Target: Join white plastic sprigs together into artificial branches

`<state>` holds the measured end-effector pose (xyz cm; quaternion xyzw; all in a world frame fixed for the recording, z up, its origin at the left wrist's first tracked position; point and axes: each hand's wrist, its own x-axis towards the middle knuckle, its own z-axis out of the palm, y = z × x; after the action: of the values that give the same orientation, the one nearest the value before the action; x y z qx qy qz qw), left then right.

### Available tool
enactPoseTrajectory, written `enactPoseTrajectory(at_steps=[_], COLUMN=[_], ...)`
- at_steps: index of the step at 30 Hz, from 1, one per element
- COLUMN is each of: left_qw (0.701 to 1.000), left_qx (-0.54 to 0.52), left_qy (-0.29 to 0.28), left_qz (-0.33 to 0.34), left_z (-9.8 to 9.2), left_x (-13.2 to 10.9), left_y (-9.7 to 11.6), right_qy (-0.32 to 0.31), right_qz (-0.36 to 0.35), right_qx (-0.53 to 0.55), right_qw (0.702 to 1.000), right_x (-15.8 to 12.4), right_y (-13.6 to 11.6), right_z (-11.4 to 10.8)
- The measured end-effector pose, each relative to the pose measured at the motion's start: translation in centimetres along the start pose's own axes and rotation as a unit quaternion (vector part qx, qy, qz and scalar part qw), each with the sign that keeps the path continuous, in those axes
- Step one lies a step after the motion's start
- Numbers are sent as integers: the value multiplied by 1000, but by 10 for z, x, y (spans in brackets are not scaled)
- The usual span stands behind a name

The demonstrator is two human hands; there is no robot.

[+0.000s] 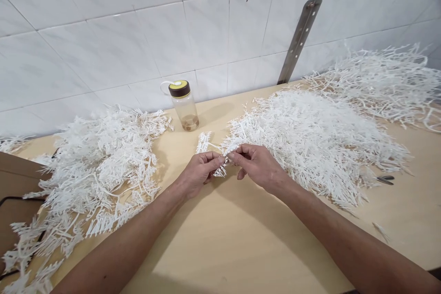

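We take the clock face as centred where our fingertips meet, with twelve pointing to the tiled wall (pixel 210 36). The white sprig (pixel 220 172) lies right at that centre, so neither hand is clearly nearer: our left hand (pixel 201 171) comes in from about eight o'clock, our right hand (pixel 257 164) from about four. Both are closed in a pinch, thumb against fingers, clamped on the sprig, with the two sets of fingertips nearly touching. Its tufted end shows below the pinch, pointing toward about seven, but our fingers hide much of it, so we cannot tell its full long axis. A small white tuft (pixel 203 141) stands out at ten to eleven, with a thin stem running from it toward our fingers; whether it is joined to the sprig, we cannot tell. The right pile (pixel 310 133) spreads at two to three, its near edge just beside our right hand, while the left pile (pixel 103 161) lies at nine, well apart from our fingertips. The bottle (pixel 186 110) stands upright near eleven on the table (pixel 213 248), beyond the tuft.
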<state>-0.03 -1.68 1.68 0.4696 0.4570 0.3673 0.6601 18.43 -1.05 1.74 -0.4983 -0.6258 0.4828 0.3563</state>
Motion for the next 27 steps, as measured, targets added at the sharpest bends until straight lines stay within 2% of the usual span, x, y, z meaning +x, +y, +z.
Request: enactPoseTrajectory(at_steps=[5,7,11,14,19,21,23,25,27], left_qw=[995,991,993,994,989,990,994,997,998], left_qx=[44,68,66,57,106,103,81,54,30], left_qy=[76,89,83,86,68,50,36,31,41], left_qz=[56,74,56,48,83,77,60,48,42], left_z=[1,3,5,6,9,10,11,12,12], left_x=[4,5,5,4,2,1,0,0,0], left_y=[-7,-9,-9,-7,-9,-10,-10,-10,-9], right_qy=[36,55,43,22,32,36,65,124,185], right_qz=[4,9,18,-3,-28,-45,-99,-166,-197], right_qx=[-23,-28,-32,-17,-25,-56,-114,-180,-211], right_qw=[999,998,998,1000,999,997,986,962,939], right_x=[2,2,3,2,1,1,3,6,11], right_y=[-1,-1,0,0,2,3,5,7,9], right_z=[5,7,5,3,5,7,9,7,3])
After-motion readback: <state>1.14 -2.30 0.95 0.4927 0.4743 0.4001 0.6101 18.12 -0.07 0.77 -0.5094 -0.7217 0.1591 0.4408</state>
